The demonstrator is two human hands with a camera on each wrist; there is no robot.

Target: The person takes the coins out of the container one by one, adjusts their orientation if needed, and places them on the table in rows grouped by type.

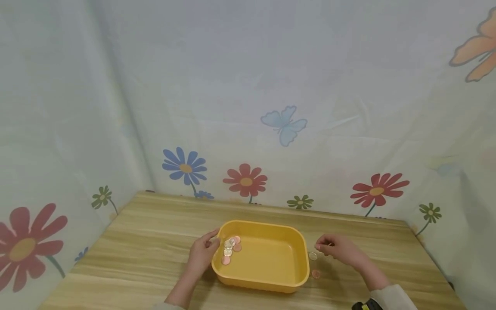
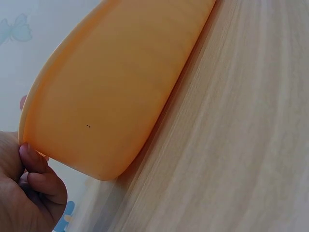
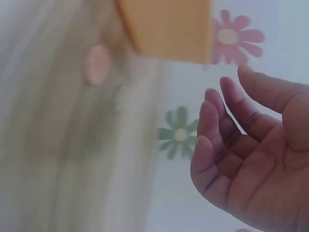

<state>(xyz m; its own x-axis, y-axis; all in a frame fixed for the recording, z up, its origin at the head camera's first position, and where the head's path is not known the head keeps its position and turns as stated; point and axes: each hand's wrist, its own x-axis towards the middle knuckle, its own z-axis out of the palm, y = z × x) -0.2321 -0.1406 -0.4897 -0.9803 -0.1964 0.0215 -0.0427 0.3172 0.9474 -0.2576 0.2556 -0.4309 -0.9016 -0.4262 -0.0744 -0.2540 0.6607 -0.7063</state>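
A yellow plastic tray [image 1: 267, 265] sits on the wooden table. Several copper-coloured and pale metallic coins [image 1: 227, 249] lie in a loose cluster at its left end. My left hand [image 1: 199, 257] pinches the tray's left rim; the left wrist view shows its curled fingers against the tray's outer wall [image 2: 111, 92]. To the right of the tray, my right hand [image 1: 342, 249] hovers with fingers loosely bent and parted, and the right wrist view shows nothing between them. Beneath and beside it on the table lie a pale coin [image 1: 312, 256] and a copper-coloured coin [image 1: 316, 274].
The wood-grain table [image 1: 155, 241] extends around the tray on all sides. Behind it hangs a pale curtain [image 1: 217, 99] printed with flowers and butterflies. A dark device with a yellow mark [image 1: 366, 305] sits by the right sleeve [image 1: 393, 297].
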